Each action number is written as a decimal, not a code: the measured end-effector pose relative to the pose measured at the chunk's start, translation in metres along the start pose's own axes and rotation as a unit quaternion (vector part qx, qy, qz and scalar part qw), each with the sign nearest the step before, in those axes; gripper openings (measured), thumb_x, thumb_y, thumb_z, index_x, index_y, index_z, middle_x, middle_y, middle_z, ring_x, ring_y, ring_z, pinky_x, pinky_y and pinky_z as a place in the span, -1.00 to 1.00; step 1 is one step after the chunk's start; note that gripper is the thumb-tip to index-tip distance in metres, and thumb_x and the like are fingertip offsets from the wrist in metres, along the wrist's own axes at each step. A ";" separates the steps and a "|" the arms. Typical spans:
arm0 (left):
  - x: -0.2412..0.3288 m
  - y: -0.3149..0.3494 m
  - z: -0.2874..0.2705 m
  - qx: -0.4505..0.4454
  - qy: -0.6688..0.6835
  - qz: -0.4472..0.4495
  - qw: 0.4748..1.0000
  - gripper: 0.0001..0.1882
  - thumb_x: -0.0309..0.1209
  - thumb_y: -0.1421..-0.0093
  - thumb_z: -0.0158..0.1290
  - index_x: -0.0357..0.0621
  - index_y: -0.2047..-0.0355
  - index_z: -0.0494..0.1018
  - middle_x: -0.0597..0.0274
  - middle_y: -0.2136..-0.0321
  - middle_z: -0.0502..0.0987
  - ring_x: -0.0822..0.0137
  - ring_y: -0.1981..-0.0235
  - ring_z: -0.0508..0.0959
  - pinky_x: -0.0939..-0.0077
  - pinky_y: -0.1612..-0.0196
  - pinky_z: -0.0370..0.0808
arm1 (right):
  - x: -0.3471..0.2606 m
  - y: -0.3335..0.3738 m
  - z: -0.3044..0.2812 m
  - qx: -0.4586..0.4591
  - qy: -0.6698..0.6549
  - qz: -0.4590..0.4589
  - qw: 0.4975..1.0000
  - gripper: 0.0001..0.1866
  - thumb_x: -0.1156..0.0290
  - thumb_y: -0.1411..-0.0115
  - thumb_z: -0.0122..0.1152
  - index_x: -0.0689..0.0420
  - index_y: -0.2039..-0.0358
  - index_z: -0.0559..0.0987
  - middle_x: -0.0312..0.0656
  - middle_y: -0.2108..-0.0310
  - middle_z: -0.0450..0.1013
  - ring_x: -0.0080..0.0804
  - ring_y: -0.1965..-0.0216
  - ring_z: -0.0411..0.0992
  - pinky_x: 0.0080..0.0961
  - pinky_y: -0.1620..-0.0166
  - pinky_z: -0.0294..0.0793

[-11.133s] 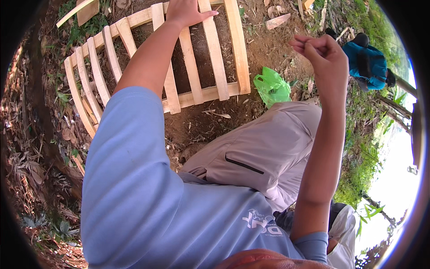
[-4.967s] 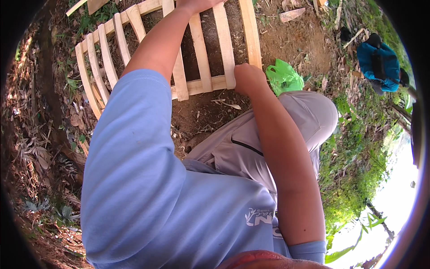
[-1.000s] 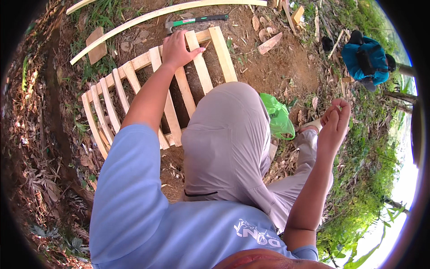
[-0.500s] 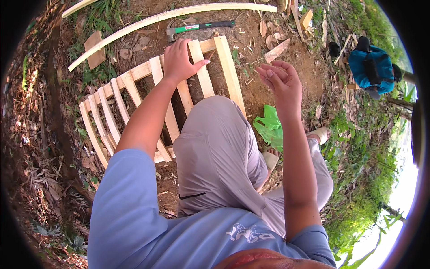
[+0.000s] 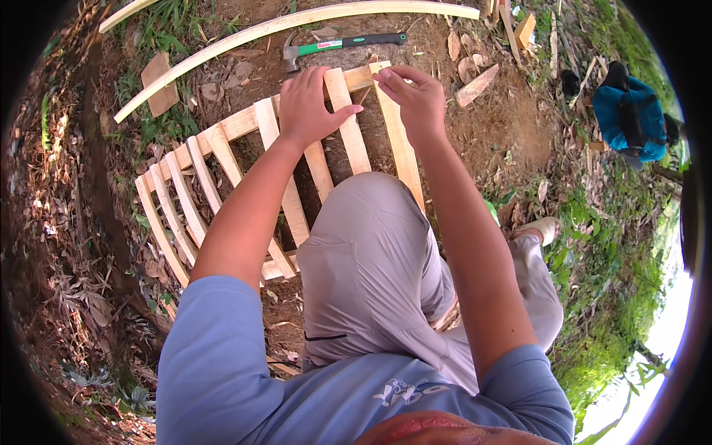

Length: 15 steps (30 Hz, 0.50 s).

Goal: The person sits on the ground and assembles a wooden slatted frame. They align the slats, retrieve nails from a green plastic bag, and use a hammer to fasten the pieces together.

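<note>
A slatted frame of pale wood (image 5: 354,148) lies on the ground, partly covered by my bent knee. My left hand (image 5: 305,111) grips its far rail, fingers curled over the edge and thumb stretched across to a neighbouring slat. My right hand (image 5: 417,105) is closed in a pinch at the far end of the rightmost slat (image 5: 401,152); whatever sits between those fingertips is too small to make out. Just beyond the rail lies a claw hammer (image 5: 345,43) with a green and black handle, its head close to my left fingers.
A long pale wooden strip (image 5: 297,21) curves across the ground past the hammer. Offcuts (image 5: 478,85) and wood pieces lie at the far right, near a teal bag (image 5: 630,119). My right forearm hides most of a green plastic bag (image 5: 491,211). Leaf litter and plants surround the spot.
My right hand has moved left and away from me, from above bare soil to the rightmost slat's end, still pinched. My left hand stays on the rail. The whole view has shifted slightly.
</note>
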<state>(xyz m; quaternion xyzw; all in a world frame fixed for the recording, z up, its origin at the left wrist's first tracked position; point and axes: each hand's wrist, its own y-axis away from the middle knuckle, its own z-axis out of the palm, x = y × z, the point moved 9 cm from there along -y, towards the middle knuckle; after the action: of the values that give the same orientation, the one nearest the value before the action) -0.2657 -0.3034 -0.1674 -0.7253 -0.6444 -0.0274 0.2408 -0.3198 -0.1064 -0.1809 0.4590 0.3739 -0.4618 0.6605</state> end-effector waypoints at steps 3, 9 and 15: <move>-0.001 -0.002 0.001 -0.020 -0.002 -0.013 1.000 0.00 0.30 -0.02 0.43 -0.22 -0.22 0.43 0.06 -0.09 0.58 0.06 -0.19 0.56 0.06 -0.31 0.33 | 0.019 -0.018 0.014 0.005 0.042 -0.004 0.999 -0.79 0.45 -0.35 0.43 0.34 0.10 0.77 -0.16 0.23 0.71 -0.48 0.16 0.67 -0.52 0.07 0.68; -0.006 0.001 0.001 -0.021 0.013 -0.035 0.999 -0.05 0.22 0.02 0.48 -0.15 -0.20 0.44 0.12 -0.08 0.56 0.11 -0.19 0.54 0.14 -0.31 0.31 | 0.019 -0.029 0.057 -0.007 0.255 -0.111 0.961 -0.82 0.45 -0.26 0.47 0.17 0.14 0.82 -0.10 0.24 0.73 -0.36 0.27 0.69 -0.40 0.16 0.65; -0.010 0.004 -0.004 0.019 0.061 -0.047 0.997 -0.14 -0.02 -0.08 0.47 -0.17 -0.27 0.38 0.06 -0.19 0.52 0.02 -0.17 0.56 0.05 -0.28 0.38 | 0.002 -0.013 0.072 -0.033 0.353 -0.289 0.889 -0.86 0.53 -0.26 0.43 0.18 0.18 0.81 -0.07 0.29 0.68 -0.12 0.32 0.66 -0.30 0.22 0.64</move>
<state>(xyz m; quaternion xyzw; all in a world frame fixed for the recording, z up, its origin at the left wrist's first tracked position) -0.2630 -0.3144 -0.1688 -0.6866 -0.6621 -0.0707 0.2920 -0.3270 -0.1777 -0.1647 0.4416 0.7135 -0.4273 0.3366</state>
